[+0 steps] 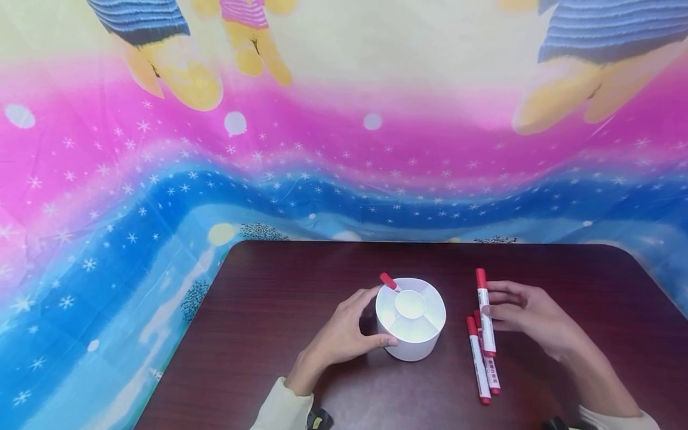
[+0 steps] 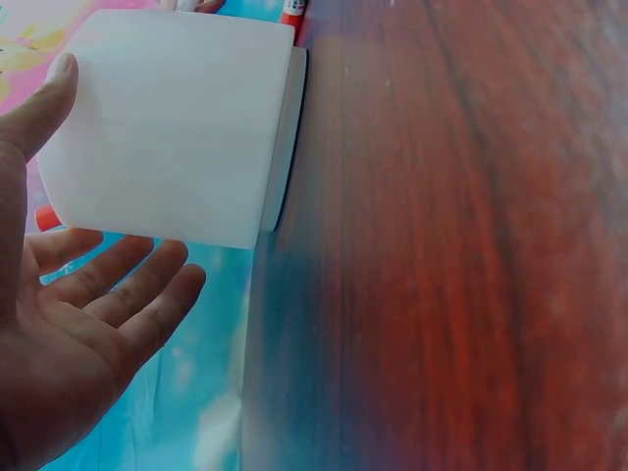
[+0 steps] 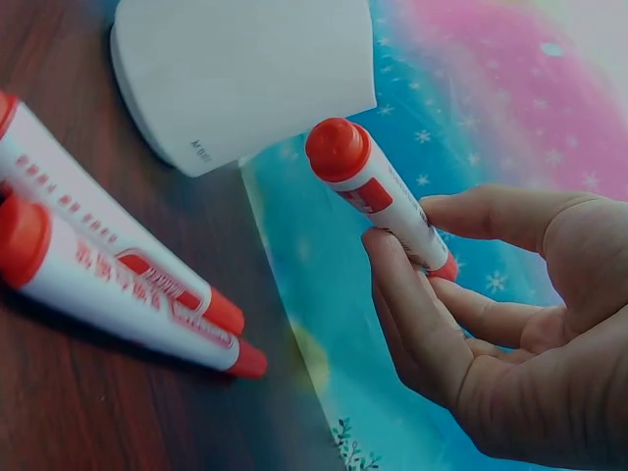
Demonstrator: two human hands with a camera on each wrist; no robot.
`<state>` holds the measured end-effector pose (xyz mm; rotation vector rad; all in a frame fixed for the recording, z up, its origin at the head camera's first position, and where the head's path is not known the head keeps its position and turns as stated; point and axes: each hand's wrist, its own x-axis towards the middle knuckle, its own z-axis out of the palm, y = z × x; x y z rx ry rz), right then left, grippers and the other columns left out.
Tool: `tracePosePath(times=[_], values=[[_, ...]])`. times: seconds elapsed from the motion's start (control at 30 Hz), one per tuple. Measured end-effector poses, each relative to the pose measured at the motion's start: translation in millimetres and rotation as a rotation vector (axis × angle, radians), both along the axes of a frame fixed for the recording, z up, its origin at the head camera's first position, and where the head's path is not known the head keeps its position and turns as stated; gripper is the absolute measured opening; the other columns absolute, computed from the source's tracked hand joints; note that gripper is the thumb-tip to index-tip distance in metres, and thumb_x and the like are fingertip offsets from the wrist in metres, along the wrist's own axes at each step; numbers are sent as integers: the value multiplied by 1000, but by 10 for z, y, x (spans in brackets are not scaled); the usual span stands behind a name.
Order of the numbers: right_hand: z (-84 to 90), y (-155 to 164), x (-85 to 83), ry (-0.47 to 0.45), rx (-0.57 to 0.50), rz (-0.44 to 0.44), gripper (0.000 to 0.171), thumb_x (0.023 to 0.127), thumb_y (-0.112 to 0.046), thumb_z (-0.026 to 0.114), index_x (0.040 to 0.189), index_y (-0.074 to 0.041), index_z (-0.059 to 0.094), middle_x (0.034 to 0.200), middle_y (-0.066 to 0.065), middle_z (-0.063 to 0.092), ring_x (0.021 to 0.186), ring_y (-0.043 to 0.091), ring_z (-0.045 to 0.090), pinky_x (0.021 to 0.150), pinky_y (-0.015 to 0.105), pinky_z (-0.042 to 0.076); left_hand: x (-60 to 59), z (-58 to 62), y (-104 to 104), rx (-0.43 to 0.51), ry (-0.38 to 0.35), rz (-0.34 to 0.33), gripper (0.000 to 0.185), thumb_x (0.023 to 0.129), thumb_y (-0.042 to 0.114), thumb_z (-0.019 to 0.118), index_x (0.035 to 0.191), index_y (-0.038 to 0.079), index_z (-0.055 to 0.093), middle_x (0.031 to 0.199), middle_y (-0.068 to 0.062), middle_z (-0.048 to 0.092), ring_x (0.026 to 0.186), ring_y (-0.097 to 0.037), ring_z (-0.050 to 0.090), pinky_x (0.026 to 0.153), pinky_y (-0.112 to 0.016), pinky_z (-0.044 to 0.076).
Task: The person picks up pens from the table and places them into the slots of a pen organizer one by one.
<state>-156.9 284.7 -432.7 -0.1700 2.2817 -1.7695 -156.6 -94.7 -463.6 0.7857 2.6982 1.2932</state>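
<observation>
- The dark wooden table (image 1: 301,358) bears everything; its top looks smooth, so a light holder could slide on it if pushed sideways.
- The white round pen holder (image 1: 411,319) stands upright near the table's middle, split into wedge compartments around a central well. One red-capped marker (image 1: 388,281) already leans in the far-left compartment, its cap poking above the rim.
- The left hand (image 1: 344,334) cups the holder's left wall: the thumb lies against the near side and the fingers curve round the far side, loosely rather than clamped. In the left wrist view the fingers look spread, with the thumb tip on the white wall (image 2: 177,128). I judge a firmer brace is wise before anything is dropped in.
- The right hand (image 1: 529,313) is right of the holder and pinches a red marker (image 3: 378,196) between thumb and fingertips, gripping near one end while the capped end points toward the holder.
- To do this well, I would lift that marker clear, tip it upright over a free wedge, and lower it without knocking the rim.
- Two more red markers (image 1: 481,364) lie side by side on the table just below the held one; keep the wrist from sweeping them.
</observation>
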Motion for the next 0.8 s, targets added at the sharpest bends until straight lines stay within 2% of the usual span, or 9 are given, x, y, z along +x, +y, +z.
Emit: tracePosePath(times=[0.13, 0.67, 0.8], values=[[60, -41, -15, 10, -7, -6, 70, 100, -7, 74, 155, 17, 38, 118, -7, 73, 100, 10, 76, 85, 37, 67, -1, -3, 1, 3, -2, 0, 99, 81, 53, 92, 164, 31, 43, 151, 6, 60, 127, -11, 61, 108, -35, 57], [251, -247, -72, 35, 12, -6, 69, 101, -13, 75, 156, 10, 40, 129, 13, 67, 100, 13, 76, 87, 37, 67, -1, 1, 8, -10, 4, 3, 100, 81, 53, 92, 165, 28, 43, 152, 4, 59, 129, -12, 61, 110, -35, 56], [305, -289, -91, 47, -5, -2, 69, 101, -12, 75, 156, 10, 40, 127, 8, 68, 100, 13, 76, 86, 35, 67, 0, 0, 8, -9, 2, 6, 99, 82, 53, 92, 164, 29, 43, 150, 5, 60, 127, -12, 61, 109, -35, 57]])
